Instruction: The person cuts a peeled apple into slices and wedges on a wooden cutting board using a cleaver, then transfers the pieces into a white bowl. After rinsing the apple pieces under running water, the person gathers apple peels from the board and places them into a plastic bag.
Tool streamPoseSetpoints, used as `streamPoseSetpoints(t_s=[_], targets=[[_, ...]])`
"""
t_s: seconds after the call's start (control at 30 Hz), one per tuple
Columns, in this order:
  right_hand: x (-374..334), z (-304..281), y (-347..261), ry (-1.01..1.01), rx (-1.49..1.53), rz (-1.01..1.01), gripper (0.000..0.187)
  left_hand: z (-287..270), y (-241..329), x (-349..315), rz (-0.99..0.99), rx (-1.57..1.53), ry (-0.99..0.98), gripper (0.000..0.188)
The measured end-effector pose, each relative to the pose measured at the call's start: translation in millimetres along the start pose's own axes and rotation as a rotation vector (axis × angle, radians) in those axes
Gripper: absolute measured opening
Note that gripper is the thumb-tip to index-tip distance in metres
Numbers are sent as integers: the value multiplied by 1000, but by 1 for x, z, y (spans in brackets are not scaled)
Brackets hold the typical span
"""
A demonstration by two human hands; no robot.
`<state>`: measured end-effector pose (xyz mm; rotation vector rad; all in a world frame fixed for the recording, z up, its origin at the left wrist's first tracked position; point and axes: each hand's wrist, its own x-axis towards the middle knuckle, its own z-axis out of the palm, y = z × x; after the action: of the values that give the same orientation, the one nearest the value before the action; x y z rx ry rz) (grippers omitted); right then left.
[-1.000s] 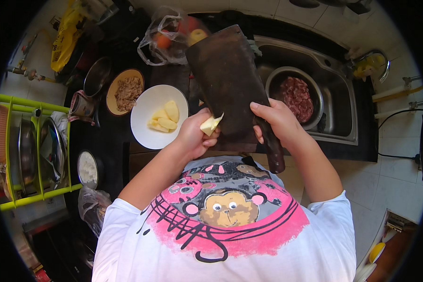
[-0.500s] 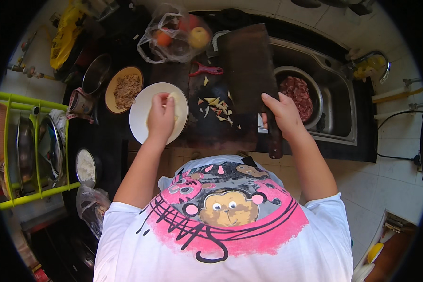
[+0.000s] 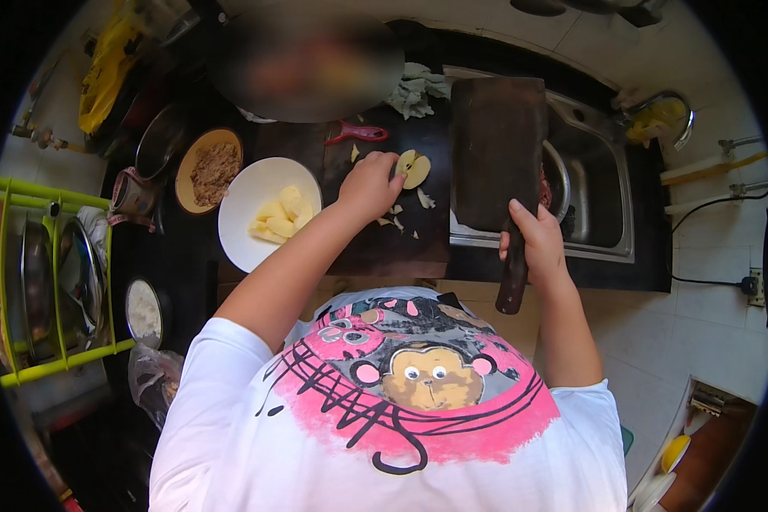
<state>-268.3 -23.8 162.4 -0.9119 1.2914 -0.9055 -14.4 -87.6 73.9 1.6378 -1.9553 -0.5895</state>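
Dark cleaver (image 3: pixel 497 154): we grip its handle (image 3: pixel 513 277) in our right hand (image 3: pixel 535 243), blade (image 3: pixel 497 119) ahead of the grip, long axis fore-and-aft. Left hand (image 3: pixel 369 184) pinches apple half (image 3: pixel 415 170) at its right, cut face up.

Wall (image 3: pixel 495 15), pale-tiled; floor (image 3: pixel 636 358), light tile; countertop (image 3: pixel 188 256), dark; sink (image 3: pixel 602 243), inset, steel; faucet (image 3: pixel 689 128), chrome; rack (image 3: pixel 68 362), lime-green, left; socket (image 3: pixel 756 288), right, black cord (image 3: pixel 708 282).

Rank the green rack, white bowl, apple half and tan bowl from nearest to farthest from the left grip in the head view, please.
1. Apple half: in the left grip
2. White bowl: left
3. Tan bowl: beyond the white bowl
4. Green rack: far left
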Motion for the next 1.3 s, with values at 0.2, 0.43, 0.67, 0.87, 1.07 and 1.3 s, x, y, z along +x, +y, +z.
streamPoseSetpoints(t_s=[0.2,0.43,0.67,0.87,1.07,1.3], targets=[[-15,-12,15,51,50,45,24,28,-13,44,-171,-117,-203,54],[-16,-19,31,81,3,70,22,16,-1,30,-232,-115,-228,46],[4,-13,44,-193,-507,115,28,-57,-11,-9,-220,-737,172,41],[21,39,39,-486,-693,191,31,-49,6,-114,-396,-735,-131,40],[54,52,43,-596,-769,229,30,-20,-17,-133,-467,-631,-89,38],[63,42,21,-413,-880,165,30,11,-31,-118,-439,-681,50,40]])
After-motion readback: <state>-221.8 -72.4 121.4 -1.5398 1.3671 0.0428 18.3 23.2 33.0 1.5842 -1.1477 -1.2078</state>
